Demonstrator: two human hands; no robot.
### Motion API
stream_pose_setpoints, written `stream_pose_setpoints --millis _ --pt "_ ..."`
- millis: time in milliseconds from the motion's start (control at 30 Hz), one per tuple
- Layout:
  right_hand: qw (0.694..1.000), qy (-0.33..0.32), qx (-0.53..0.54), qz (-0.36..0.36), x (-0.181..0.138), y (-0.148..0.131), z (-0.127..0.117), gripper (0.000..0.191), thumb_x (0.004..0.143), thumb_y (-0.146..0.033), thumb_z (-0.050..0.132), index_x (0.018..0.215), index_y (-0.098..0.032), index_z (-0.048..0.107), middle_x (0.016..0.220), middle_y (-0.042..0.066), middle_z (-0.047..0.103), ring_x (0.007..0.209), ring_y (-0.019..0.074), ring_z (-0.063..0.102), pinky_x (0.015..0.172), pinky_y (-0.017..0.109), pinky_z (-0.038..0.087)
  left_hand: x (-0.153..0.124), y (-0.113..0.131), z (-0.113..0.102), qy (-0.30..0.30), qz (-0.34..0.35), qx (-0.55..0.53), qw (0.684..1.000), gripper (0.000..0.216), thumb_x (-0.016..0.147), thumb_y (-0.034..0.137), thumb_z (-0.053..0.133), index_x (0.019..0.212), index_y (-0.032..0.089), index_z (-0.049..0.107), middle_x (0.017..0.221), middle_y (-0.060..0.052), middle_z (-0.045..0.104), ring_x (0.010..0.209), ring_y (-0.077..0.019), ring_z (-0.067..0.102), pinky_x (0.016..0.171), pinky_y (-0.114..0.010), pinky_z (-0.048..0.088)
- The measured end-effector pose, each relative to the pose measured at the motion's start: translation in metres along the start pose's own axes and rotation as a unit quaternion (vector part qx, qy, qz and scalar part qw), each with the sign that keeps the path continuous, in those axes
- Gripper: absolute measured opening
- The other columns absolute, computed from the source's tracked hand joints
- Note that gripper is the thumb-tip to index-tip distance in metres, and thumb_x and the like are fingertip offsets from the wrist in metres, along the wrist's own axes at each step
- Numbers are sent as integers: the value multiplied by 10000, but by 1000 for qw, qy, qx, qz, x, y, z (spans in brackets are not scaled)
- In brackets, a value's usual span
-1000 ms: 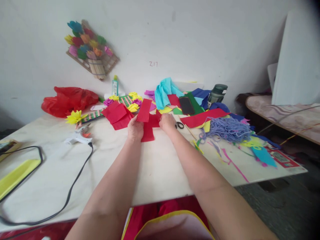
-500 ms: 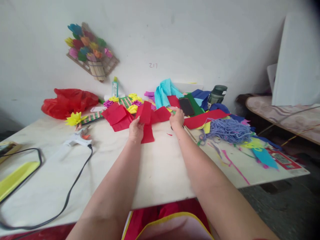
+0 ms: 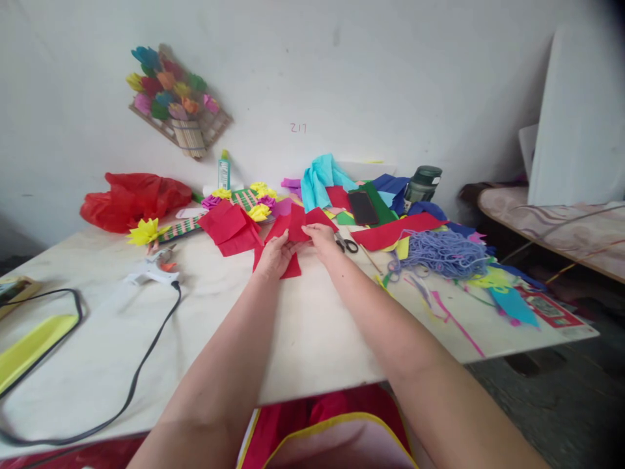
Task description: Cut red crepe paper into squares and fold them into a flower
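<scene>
Over the table's middle, my left hand (image 3: pixel 276 256) and my right hand (image 3: pixel 319 236) pinch a red paper piece (image 3: pixel 297 220) between them, left hand on its lower left edge, right hand on its right edge. More red paper (image 3: pixel 291 268) lies beneath my left hand. To the left lies a loose stack of red paper squares (image 3: pixel 229 228). Dark-handled scissors (image 3: pixel 347 245) rest just right of my right hand, partly hidden by it. A long red strip (image 3: pixel 398 231) stretches farther right.
A white glue gun (image 3: pixel 153 268) with a black cord lies left. Behind are a red plastic bag (image 3: pixel 134 200), paper flowers (image 3: pixel 258 212), a phone (image 3: pixel 362 207) and a dark bottle (image 3: pixel 424 185). Blue-purple yarn (image 3: pixel 444 254) is heaped right, with paper scraps near the table edge.
My right hand has moved left from the scissors area and now grips the red paper piece. The scissors are uncovered on the table. The held piece has shifted slightly right and down.
</scene>
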State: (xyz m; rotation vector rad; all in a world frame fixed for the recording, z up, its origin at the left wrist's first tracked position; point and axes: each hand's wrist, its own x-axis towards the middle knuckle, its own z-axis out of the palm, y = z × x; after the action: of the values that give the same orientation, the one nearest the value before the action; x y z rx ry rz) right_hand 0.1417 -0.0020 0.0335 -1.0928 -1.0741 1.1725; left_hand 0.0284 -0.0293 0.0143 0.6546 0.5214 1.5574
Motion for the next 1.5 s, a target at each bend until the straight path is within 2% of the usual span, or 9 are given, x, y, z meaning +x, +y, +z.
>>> stream_pose_setpoints --millis 100,333,633,733,867,967,1100,1267,1500 --pt "999 48 -10 -13 2 5 -2 96 648 -219 627 712 -149 620 600 -31 588 535 87 507 536 214 425 -2 -2 4 -7 -6 -6 1000 184 745 139 607 926 160 637 881 -58 695 813 -158 648 824 -332 515" --pt "999 31 1 -15 1 9 -4 115 625 -243 623 697 -154 619 600 -38 590 524 78 493 500 199 404 -7 -3 17 16 -70 -41 997 182 783 264 602 936 172 640 832 -46 686 734 -140 630 714 -261 516" --pt "999 -41 -8 -32 1 14 -10 124 591 -246 662 637 -156 590 585 -35 591 494 82 516 526 223 436 3 -9 13 66 -12 -69 995 207 789 83 545 973 132 627 916 -81 684 842 -154 645 824 -284 507" --pt "998 -62 32 -5 1 11 -12 144 635 -257 635 726 -159 582 623 -19 622 537 106 572 547 239 461 3 -8 15 65 3 -77 995 253 790 72 535 1020 145 613 971 -79 682 877 -155 644 832 -285 506" --pt "995 -68 76 17 1 6 -11 277 684 -357 616 885 -170 573 712 3 657 610 128 612 557 252 477 -1 -8 18 44 1 -66 997 291 781 66 535 1051 147 608 1001 -84 681 928 -166 638 845 -289 502" --pt "993 -50 105 4 2 4 -10 289 635 -384 668 802 -168 572 669 -9 639 563 116 587 540 238 467 -4 -9 20 20 -3 -53 998 334 759 54 550 1070 162 608 1023 -76 679 961 -180 632 874 -306 496" --pt "990 -14 140 -16 2 4 -10 245 598 -327 687 676 -174 514 576 -45 584 492 93 531 513 224 456 -5 -9 21 17 -39 -57 997 305 777 98 544 1069 152 611 1014 -83 684 983 -203 626 893 -331 495" --pt "996 -6 90 -12 0 2 -11 217 624 -307 652 612 -178 478 502 -56 534 444 85 492 442 204 413 -5 -6 21 27 -36 -80 996 247 834 184 498 1049 139 611 1011 -93 687 1002 -204 620 916 -339 479" --pt "998 -4 62 -33 0 1 -13 239 601 -313 645 575 -184 446 455 -73 484 411 81 467 400 196 407 -9 -3 17 -17 -32 -119 992 275 833 215 482 1051 118 620 976 -92 695 977 -200 630 930 -336 459"
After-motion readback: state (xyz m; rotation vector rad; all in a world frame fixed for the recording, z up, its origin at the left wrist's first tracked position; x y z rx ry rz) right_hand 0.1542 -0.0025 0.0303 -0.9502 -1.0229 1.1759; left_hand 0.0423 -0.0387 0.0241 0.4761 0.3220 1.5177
